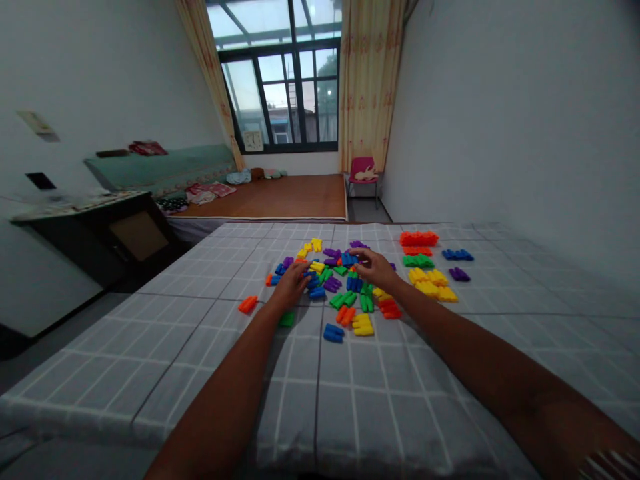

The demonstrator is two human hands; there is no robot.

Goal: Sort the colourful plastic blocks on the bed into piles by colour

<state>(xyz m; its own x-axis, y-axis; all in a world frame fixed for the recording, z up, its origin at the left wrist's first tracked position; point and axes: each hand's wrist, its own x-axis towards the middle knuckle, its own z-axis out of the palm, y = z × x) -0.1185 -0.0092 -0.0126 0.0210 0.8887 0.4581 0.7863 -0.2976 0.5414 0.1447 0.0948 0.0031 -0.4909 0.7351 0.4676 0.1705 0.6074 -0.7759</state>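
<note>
A loose pile of colourful plastic building blocks [333,285], with finger-like prongs, lies on the cloth before me. At the pile's left side my left hand [294,283] has its fingers curled down beside blue blocks [316,292]; what lies between the fingertips is hard to make out. Over the right part of the pile, my right hand [374,265] has thumb and fingers bent together at a blue block [349,259]. Green blocks [343,300], purple blocks [333,285] and a yellow block [363,325] lie around and nearer to me.
Right of the pile, blocks lie grouped by colour: orange blocks [419,239], green blocks [419,261], yellow blocks [433,285], blue blocks [457,255] and a purple block [459,274]. A single orange block [248,305] lies left. Grey checked cloth [200,360] covers the table.
</note>
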